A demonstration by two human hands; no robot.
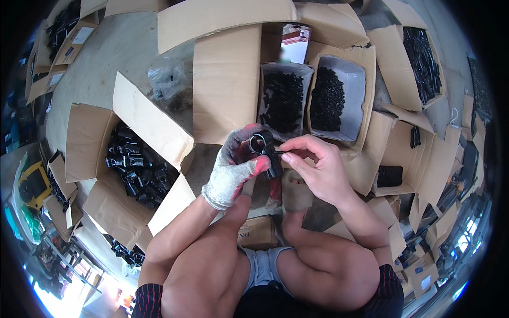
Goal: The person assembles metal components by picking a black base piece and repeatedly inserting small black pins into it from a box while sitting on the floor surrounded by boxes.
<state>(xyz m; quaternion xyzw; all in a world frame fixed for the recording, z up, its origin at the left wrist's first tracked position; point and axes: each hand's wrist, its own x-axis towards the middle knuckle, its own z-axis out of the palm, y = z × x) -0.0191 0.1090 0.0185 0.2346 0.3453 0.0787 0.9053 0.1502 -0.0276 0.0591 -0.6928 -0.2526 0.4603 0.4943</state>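
Observation:
My left hand [231, 172], in a grey and red work glove, is closed round a black tube-shaped part [274, 168] with a round open ring at its upper end. My bare right hand [323, 168] pinches a thin dark pin-like piece [279, 152] between thumb and forefinger. The piece's tip meets the side of the black part; whether it has entered a hole I cannot tell. Just beyond my hands, a carton [225, 90] holds two grey bins. The left bin [298, 69] and the right bin [356, 106] both contain many small black pieces.
An open carton [87, 140] of black tubular parts stands at the left. On the right, another carton [424, 159] holds a few black parts, and a further one [389, 63] long black pieces. Clear plastic wrap [166, 79] lies on the floor. A small closed carton [257, 233] sits between my legs.

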